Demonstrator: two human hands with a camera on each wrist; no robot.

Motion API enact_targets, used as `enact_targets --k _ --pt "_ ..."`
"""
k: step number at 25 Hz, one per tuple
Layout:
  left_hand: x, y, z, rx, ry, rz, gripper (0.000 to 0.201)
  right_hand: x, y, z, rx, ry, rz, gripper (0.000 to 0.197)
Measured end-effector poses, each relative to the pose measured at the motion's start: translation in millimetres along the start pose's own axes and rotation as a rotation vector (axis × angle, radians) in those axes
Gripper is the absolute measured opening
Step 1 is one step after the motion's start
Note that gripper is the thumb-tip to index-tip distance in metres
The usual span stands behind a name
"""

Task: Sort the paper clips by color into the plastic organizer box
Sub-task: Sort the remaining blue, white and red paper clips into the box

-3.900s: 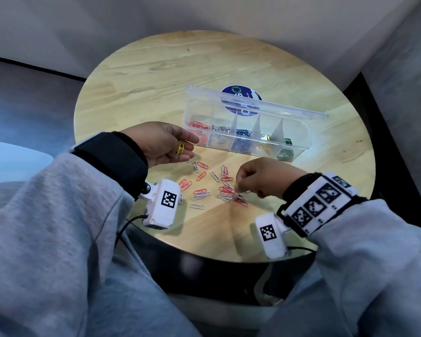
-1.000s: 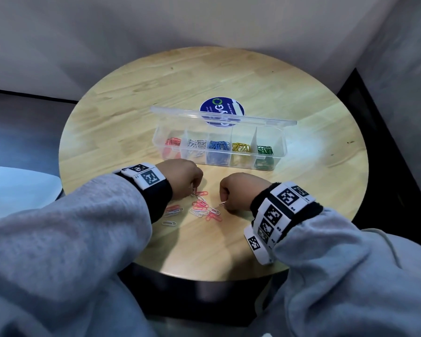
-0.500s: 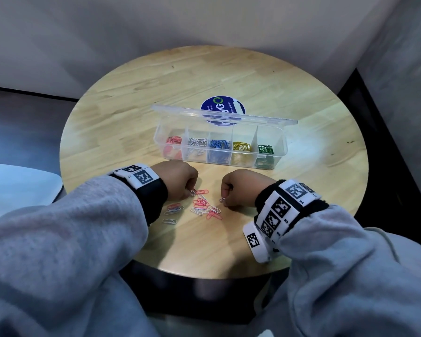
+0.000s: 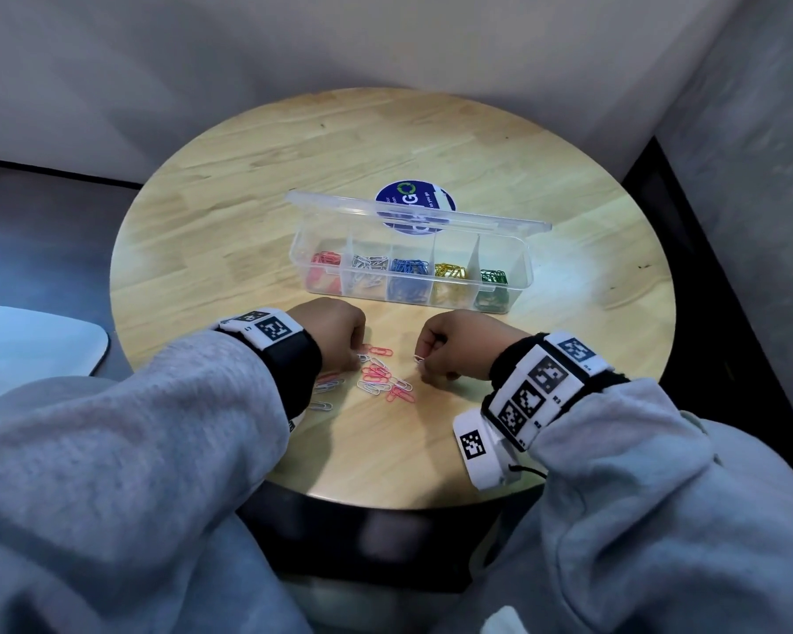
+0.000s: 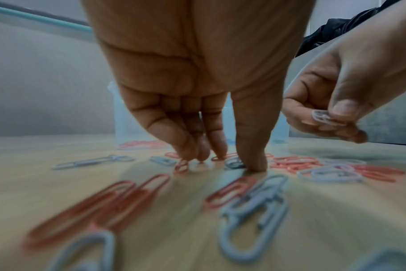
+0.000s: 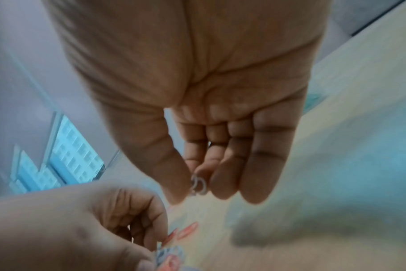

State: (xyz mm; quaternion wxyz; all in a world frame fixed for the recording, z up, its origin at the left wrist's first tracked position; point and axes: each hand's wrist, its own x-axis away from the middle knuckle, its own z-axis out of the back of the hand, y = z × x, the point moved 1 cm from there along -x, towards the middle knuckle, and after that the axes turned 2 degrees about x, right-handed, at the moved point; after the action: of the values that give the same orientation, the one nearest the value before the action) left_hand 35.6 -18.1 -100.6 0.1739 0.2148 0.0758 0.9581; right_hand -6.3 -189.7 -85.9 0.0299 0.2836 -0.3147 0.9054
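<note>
I sit at a round wooden table (image 4: 431, 144). On it, past my hands, is the clear plastic organizer box (image 4: 518, 286) with its lid (image 4: 330, 204) tipped open at the back. The box has five parts in a row. From left to right they hold pink, white, blue, yellow and green clips. A round blue sticker (image 4: 415, 199) sits on the table just behind the box.

My gray sleeves (image 4: 133, 450) come in from the bottom, and each wrist has a band with black and white squares.

My left hand (image 4: 335, 329) is down on the table at the left edge of the loose clips. Its fingers (image 5: 253, 146) are curled down with the tips on the wood, among the clips. I cannot tell if it has got hold of one.

My right hand (image 4: 458, 343) is just to the right of the pile, held a little above the table. Its thumb and fingers pinch a white paper clip (image 6: 198, 184).

Between my hands lies the small pile of loose paper clips (image 4: 383, 379), pink and white, near the front edge of the table.
</note>
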Motion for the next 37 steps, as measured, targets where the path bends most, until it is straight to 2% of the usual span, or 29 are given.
enact_targets --k 3,6,8,10,12,15,17,21,26,29,32,35,37 --pt "1.9 0.1 0.2 -0.011 0.04 0.05 0.032 6.4 6.1 0.0 -0.336 -0.017 -0.054 0.018" --pt "3.3 1.5 -1.3 -0.029 0.048 0.063 0.028 12.6 5.4 -2.3 -0.693 -0.018 -0.095 0.024" --pt "2.4 2.8 -4.0 -0.036 0.03 0.046 0.023 15.3 1.3 -5.6 -0.865 0.024 -0.132 0.027" --pt "1.4 3.9 -5.7 -0.025 0.023 0.032 0.02 16.3 -2.1 -9.3 -0.932 0.045 -0.174 0.026" --pt "1.4 4.7 -5.1 -0.03 0.021 0.013 0.02 17.6 -3.0 -12.9 -0.735 0.059 -0.205 0.02" --pt "1.6 7.7 -4.2 -0.106 -0.044 0.003 0.024 22.9 -7.1 -17.0 -0.13 0.099 -0.192 0.008" --pt "2.1 9.8 -3.7 -0.132 -0.09 0.021 0.027 25.8 -11.1 -23.1 0.029 0.113 -0.166 0.004" --pt "3.3 5.3 -2.8 -0.041 -0.129 0.038 0.019 21.7 -14.6 -29.2 0.122 0.152 -0.182 0.005" --pt "12.1 0.9 0.4 0.066 -0.106 -0.025 0.002 9.4 -18.3 -32.1 0.22 0.182 -0.196 0.018" --pt "20.5 -0.3 0.7 0.162 -0.071 -0.035 0.017 5.1 -20.2 -37.2 0.281 0.138 -0.171 0.018" --pt "28.4 -8.5 5.2 0.291 -0.012 -0.052 0.02 2.9 -17.5 -38.9 0.3 0.091 -0.159 0.013" --pt "33.0 -25.8 16.3 0.525 0.034 -0.039 0.023 1.9 -13.2 -36.3 0.305 0.072 -0.165 0.017" --pt "36.3 -35.4 21.7 0.745 0.016 -0.02 0.023 2.3 -11.1 -34.6 0.289 0.064 -0.166 0.012"
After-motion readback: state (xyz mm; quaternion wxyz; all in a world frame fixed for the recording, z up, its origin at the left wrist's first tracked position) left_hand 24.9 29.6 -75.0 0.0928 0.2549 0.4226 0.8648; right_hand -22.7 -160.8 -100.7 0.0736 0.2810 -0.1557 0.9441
